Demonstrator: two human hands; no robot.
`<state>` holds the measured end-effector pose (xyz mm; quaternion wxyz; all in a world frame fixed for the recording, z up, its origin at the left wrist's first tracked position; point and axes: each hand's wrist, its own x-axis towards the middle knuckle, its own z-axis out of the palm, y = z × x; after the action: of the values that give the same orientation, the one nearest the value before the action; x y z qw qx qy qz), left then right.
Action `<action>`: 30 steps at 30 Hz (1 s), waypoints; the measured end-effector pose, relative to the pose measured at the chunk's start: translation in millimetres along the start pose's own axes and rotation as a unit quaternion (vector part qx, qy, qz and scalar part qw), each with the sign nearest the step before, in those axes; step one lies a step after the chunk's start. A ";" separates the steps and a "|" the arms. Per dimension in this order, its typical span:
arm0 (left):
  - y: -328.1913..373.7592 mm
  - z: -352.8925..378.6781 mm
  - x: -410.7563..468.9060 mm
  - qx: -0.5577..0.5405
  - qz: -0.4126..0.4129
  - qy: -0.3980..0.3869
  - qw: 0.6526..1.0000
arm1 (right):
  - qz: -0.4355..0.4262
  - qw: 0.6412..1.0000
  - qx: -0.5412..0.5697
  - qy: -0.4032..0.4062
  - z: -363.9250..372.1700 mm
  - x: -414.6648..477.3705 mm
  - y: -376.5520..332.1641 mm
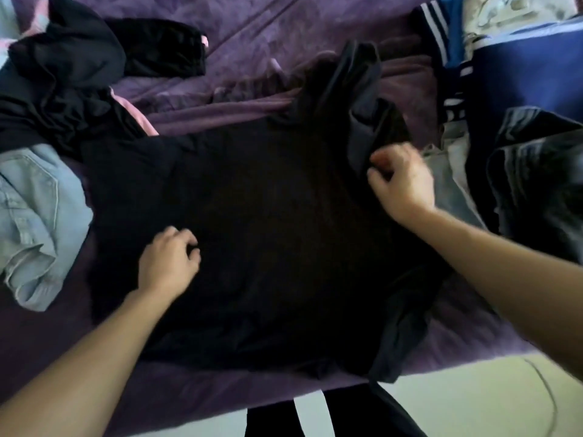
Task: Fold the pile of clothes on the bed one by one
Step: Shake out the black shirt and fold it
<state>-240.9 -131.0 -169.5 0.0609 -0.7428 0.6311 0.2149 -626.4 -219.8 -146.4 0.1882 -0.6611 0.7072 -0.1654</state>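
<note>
Pinching soft black garment (258,222), right hand (402,181).

A pale floor (457,402) is showing along the bottom edge, below the purple bedspread (252,42) that is covering the bed. A thin grey cable (547,395) is curving across that floor at the lower right. The wearer's dark trouser legs (331,414) are standing against the bed's edge at bottom centre, with a strip of floor showing between them. At the top right corner a light patterned fabric (504,14) is lying, too blurred to identify.
</note>
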 end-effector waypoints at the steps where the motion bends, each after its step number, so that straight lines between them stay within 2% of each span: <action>1: 3.9 9.3 -24.2 -0.013 0.004 -0.011 1.000 | -0.020 0.999 0.019 -0.034 3.6 -31.6 -1.2; 3: 10.2 29.6 -71.2 -0.034 0.021 -0.043 0.998 | -0.053 0.991 0.045 -0.117 6.5 -96.9 -7.4; 6: 11.3 60.5 -134.9 -0.024 0.065 -0.107 0.992 | -0.141 0.965 0.025 -0.219 8.6 -193.1 -13.8; 9: -5.4 85.2 -177.0 0.066 0.111 -0.198 0.972 | -0.243 0.911 -0.114 -0.313 15.3 -269.6 -12.2; 11: -23.1 92.3 -189.1 0.078 0.090 -0.205 0.971 | -0.241 0.907 -0.157 -0.308 13.7 -291.2 -3.3; 15: -49.0 88.9 -190.9 0.067 0.042 -0.157 0.984 | -0.128 0.947 -0.142 -0.258 -2.2 -278.3 14.3; 18: -52.7 85.6 -180.5 0.110 0.048 -0.143 0.982 | 0.026 0.972 -0.067 -0.222 -2.9 -227.8 12.4; 20: -52.2 85.0 -168.7 0.124 0.043 -0.129 0.983 | 0.132 0.978 -0.027 -0.159 -0.8 -174.7 13.5; 22: -52.4 83.0 -156.9 0.129 0.027 -0.114 0.985 | 0.217 0.971 -0.045 -0.085 -3.6 -132.5 15.1; 23: -54.8 83.6 -152.3 0.127 0.018 -0.103 0.986 | 0.231 0.968 -0.072 -0.066 -1.6 -123.9 13.4; 24: -57.8 84.6 -148.0 0.126 0.010 -0.093 0.988 | 0.208 0.972 -0.094 -0.051 2.0 -122.8 8.2; 26: -64.4 86.5 -143.5 0.117 -0.002 -0.082 0.990 | 0.064 0.991 -0.106 -0.053 14.2 -139.0 -9.0; 27: -67.5 87.1 -143.7 0.105 -0.006 -0.075 0.992 | -0.012 0.991 -0.110 -0.078 23.0 -153.2 -18.7; 28: -70.4 87.5 -144.4 0.085 -0.011 -0.066 0.994 | -0.065 0.982 -0.127 -0.121 32.8 -167.7 -27.0; 30: -75.0 85.4 -147.0 0.027 -0.015 -0.035 0.999 | -0.100 0.950 -0.215 -0.204 51.9 -191.6 -32.0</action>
<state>-205.6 48.6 -201.7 0.1061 -0.7424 0.6229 0.2227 -562.7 -30.2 -167.2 0.1644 -0.7729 0.6027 0.1111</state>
